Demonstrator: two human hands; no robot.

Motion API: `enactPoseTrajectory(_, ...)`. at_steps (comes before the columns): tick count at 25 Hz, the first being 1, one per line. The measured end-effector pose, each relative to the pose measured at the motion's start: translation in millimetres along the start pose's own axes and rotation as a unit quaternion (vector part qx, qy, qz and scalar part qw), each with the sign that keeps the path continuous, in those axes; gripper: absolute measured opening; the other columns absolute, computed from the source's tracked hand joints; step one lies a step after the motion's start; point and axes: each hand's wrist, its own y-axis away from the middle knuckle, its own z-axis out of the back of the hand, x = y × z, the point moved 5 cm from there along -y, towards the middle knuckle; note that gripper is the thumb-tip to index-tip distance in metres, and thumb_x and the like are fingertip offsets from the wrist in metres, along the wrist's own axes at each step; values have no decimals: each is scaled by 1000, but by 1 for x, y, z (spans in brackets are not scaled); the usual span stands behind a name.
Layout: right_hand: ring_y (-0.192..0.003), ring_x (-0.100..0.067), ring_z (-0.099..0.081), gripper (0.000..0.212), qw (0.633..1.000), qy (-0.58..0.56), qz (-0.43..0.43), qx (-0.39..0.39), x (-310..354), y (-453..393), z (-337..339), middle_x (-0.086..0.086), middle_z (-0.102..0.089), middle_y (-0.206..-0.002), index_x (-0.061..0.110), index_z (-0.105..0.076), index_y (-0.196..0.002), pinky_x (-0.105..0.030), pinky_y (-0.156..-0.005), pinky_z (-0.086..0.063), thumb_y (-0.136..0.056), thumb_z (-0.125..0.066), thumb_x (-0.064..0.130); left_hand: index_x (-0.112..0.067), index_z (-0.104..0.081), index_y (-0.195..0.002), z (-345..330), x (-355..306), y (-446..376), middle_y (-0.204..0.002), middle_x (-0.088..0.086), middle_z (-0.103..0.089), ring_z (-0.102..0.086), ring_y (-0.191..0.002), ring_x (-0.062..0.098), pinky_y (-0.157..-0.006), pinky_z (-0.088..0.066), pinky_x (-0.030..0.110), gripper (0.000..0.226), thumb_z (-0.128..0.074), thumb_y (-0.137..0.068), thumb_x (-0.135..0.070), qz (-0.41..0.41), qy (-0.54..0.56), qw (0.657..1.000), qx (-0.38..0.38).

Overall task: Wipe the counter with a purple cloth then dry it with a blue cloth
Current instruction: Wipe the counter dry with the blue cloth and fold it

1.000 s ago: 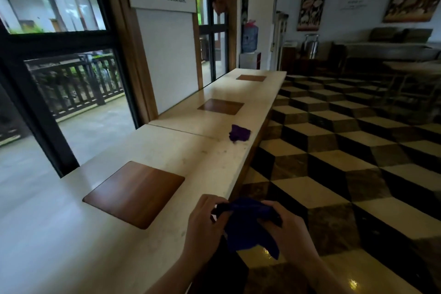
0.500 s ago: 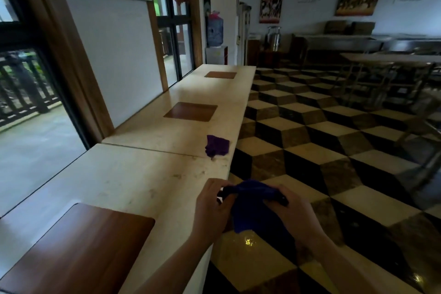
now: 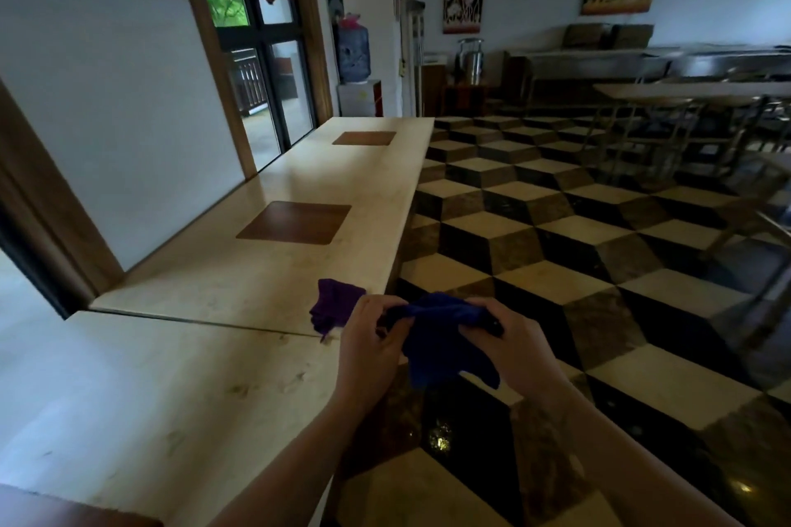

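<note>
I have the blue cloth [image 3: 445,338] bunched between both hands, out past the front edge of the desk [image 3: 239,291] and above the chequered floor [image 3: 578,252]; my left hand [image 3: 370,338] has its grip curled round the left end of the cloth, thumb and fingers pinching the fabric; my right hand [image 3: 509,342] has its grip closed over the right end, knuckles up, the fabric gathered beneath the fingers; between the two hands the cloth is ridged along its top, and a loose flap hangs down below my right hand. The purple cloth [image 3: 334,304] lies crumpled on the desk close to its front edge, just beyond my left hand and partly hidden by it; it sits just beside the seam where two slabs of the pale stone top meet; whether my hand touches it I cannot tell. Farther along the desk a brown wooden inlay [image 3: 295,222] is set into the stone, and a second inlay [image 3: 364,138] lies near the far end. A white wall panel [image 3: 111,120] with a wooden frame rises along the back of the desk on my left; beyond it stands a glazed door [image 3: 274,94]; a water dispenser [image 3: 355,68] stands near the far end of the desk; metal tables [image 3: 685,94] stand across the room to my right.
</note>
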Motion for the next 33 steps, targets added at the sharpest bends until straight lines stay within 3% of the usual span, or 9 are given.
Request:
enactPoseTrajectory(7,-96,-6,-62,20,1000,-12,1,-3,-29,-107,56,14,-65,-106,35,-61,-113,-37,-86,-56,-97,-62,24,-56,-56,-97,-71,17,-95,-107,-14,-61,-61,-98,8,-80,-58,42,42,-66,-92,-15,29,10,999,11)
enactPoseTrajectory(10,-98,-8,-62,22,1000,-15,0,8,-44,-152,55,11,-66,-108,33,-62,-117,-39,-88,-56,-96,-62,24,-59,-56,-99,-82,40,-128,-107,-13,-61,-62,-99,11,-80,-58,44,42,-65,-92,-18,37,11,999,3)
enactPoseTrajectory(15,-97,-9,-62,25,1000,-8,6,29,-51,-229,29,12,-66,-109,35,-60,-120,-37,-85,-56,-96,-61,28,-47,-57,-99,-79,86,-175,-107,-12,-62,-62,-96,9,-77,-59,42,34,-65,-93,-14,69,18,997,-28)
enactPoseTrajectory(20,-99,-6,-60,28,994,28,68,76,-25,-340,-25,14,-62,-110,36,-55,-124,-18,-75,-52,-97,-61,27,-41,-58,-100,-44,152,-245,-106,-12,-62,-62,-94,5,-73,-56,24,32,-64,-93,-10,76,8,992,-103)
enactPoseTrajectory(23,-85,3,-56,26,988,29,84,123,0,-401,-65,20,-55,-100,30,-51,-121,-8,-63,-48,-99,-58,19,-40,-56,-100,-11,189,-280,-105,-13,-60,-60,-94,0,-73,-52,15,35,-64,-93,-7,91,-18,983,-156)
enactPoseTrajectory(25,-87,1,-57,26,982,38,106,149,14,-440,-99,21,-55,-101,32,-53,-120,-9,-64,-49,-98,-60,21,-39,-58,-101,15,216,-298,-103,-14,-60,-59,-93,0,-72,-51,14,33,-66,-92,-8,101,-39,975,-194)
enactPoseTrajectory(28,-96,-12,-63,25,972,22,128,195,28,-484,-148,12,-62,-109,38,-55,-116,-22,-76,-56,-96,-63,24,-29,-61,-103,49,246,-310,-102,-8,-61,-61,-90,6,-70,-52,17,25,-66,-91,-8,142,-59,957,-248)
enactPoseTrajectory(33,-83,10,-61,25,933,-5,193,303,57,-514,-238,24,-60,-103,33,-55,-119,-7,-69,-48,-96,-63,25,-27,-60,-100,108,274,-294,-103,-6,-59,-60,-88,6,-70,-52,17,23,-67,-90,-7,191,-140,913,-331)
